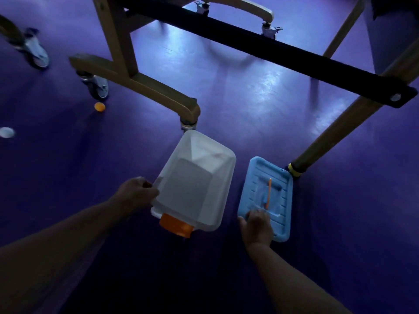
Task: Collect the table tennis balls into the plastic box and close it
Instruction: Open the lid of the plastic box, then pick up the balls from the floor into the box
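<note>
Fingers point(148, 188) of the left hand point(136, 196) curl round the near left rim of the plastic box point(197, 182), thumb on the wall, holding it. Translucent and tipped so its inside faces the camera, the box sits low over the purple floor point(249, 98); whether it rests there cannot be told. An orange clip point(176, 225) shows at its near end, and its far end lies just beside the foot of a table frame point(136, 85). The right hand point(257, 225) grips the near left corner of the blue lid point(272, 177), fingers bent over the top and thumb against the left edge. The lid lies flat on the floor to the right of the box, apart from it, with a thin orange piece point(269, 193) on its upper face. Its far right corner lies just beside a slanted table leg point(328, 137) with a yellow band. An orange ball point(99, 106) rests on the floor at far left, near a castor wheel point(98, 87). A white ball point(6, 132) lies at the left edge, well apart from the box.
</note>
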Motion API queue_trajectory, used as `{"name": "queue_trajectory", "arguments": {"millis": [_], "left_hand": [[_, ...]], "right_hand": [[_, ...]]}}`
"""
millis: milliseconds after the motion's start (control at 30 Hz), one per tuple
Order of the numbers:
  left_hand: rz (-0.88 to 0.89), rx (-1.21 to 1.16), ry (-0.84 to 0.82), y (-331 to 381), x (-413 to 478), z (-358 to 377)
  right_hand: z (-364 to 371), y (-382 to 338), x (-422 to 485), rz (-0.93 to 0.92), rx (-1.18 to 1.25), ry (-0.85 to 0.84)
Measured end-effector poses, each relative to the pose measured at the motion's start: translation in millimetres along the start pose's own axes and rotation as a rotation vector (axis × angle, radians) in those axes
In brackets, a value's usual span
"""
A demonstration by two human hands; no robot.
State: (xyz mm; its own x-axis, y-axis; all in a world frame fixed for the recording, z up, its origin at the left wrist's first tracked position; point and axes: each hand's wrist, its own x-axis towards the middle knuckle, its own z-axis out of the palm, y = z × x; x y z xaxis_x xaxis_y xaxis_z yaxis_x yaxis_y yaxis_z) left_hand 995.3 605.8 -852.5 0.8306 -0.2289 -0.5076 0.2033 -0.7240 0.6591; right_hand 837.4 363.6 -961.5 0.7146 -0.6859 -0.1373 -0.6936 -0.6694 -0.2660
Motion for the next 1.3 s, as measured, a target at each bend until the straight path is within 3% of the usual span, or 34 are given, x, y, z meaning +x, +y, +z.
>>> {"name": "queue_trajectory", "arguments": {"millis": [100, 367, 633, 733, 867, 1200, 1300], "left_hand": [[-0.034, -0.054, -0.001, -17.0, -6.3, -15.9], [-0.063, -0.121, -0.023, -36.5, -8.8, -55.1], [-0.073, -0.041, 0.123, -92.8, -7.9, -142.2], [-0.102, -0.095, 0.157, -119.9, -6.2, -175.0], [-0.128, -0.19, 0.233, -157.7, -9.9, -219.5], [-0.204, -0.354, 0.4, -235.4, -74.6, -370.7], [-0.232, -0.328, 0.498, -250.3, -103.4, -411.9]], "right_hand": [[8.9, -12.2, -3.9, 0.001, -0.021, -0.016], [-9.5, -90.2, -8.4, -0.078, 0.26, 0.093], [-26.5, -228.2, -22.8, -0.429, 0.376, 0.093], [-28.4, -274.4, -27.7, -0.569, 0.24, 0.157], [-34.2, -343.9, -42.6, -0.523, 0.168, -0.082], [-50.6, -527.3, -123.3, -0.754, 0.103, -0.163], [-74.7, -580.6, -146.8, -0.8, 0.061, -0.278]]}}
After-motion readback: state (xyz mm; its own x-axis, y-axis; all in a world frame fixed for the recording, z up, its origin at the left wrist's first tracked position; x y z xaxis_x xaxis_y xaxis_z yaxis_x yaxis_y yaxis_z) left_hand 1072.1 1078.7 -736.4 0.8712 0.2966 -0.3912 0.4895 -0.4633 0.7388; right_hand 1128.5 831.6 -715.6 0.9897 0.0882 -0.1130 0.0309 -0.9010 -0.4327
